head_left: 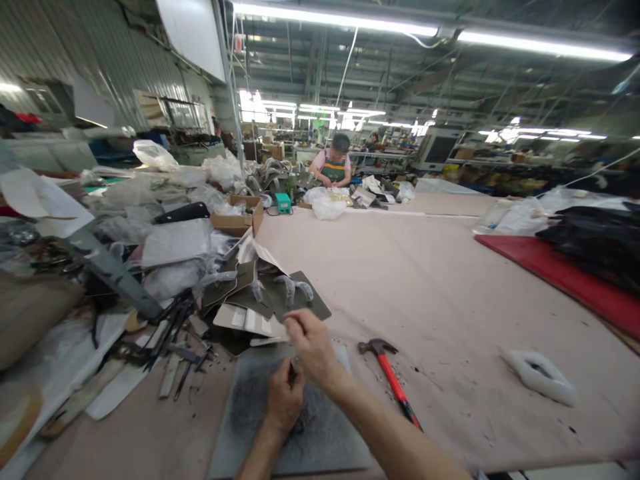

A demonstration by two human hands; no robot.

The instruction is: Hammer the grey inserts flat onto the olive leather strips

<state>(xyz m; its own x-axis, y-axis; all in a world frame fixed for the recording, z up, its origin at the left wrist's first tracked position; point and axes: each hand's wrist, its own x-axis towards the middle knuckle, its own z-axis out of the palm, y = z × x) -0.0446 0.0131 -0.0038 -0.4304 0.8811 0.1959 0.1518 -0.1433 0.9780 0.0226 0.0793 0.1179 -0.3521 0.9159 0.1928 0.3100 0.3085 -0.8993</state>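
Observation:
Over the grey board (335, 440) in front of me, my left hand (285, 397) is closed in a pinch around a small thing I cannot make out. Just above and to its right, my right hand (310, 340) has its fingers curled together; what they hold, if anything, is too small to name. A small dark tangle lies on the board beside my left wrist. Beyond my hands are stacked dark olive and cream panels (300, 300) with plastic-wrapped handles. A claw hammer (393, 380) with a red handle lies right of the board.
Metal strips and tools (173, 347) lie left of the board. Further back are plastic-wrapped bundles, a cardboard box (245, 217) and a teal device (283, 203). A white plastic-wrapped piece (539, 377) and a red sheet (555, 267) are at right. A person (335, 163) works across the table.

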